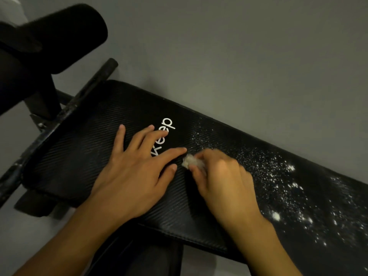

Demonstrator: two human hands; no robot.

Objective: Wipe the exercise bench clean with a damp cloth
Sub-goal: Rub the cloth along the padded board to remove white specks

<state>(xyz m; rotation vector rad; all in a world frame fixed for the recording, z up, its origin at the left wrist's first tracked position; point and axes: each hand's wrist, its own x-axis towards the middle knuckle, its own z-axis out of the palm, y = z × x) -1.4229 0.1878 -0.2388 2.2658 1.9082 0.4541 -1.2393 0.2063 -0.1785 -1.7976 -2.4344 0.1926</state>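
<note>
At ten o'clock a black foam roller runs off the edge, its mount lost in shadow. A dark crossbar borders the end of the black exercise bench, which is cut off toward four o'clock. The left hand lies flat on the pad, fingers spread, covering part of the white logo. At its three o'clock the blurred right hand curls around a small pale cloth, mostly hidden, on the pad. White specks scatter beyond.
</note>
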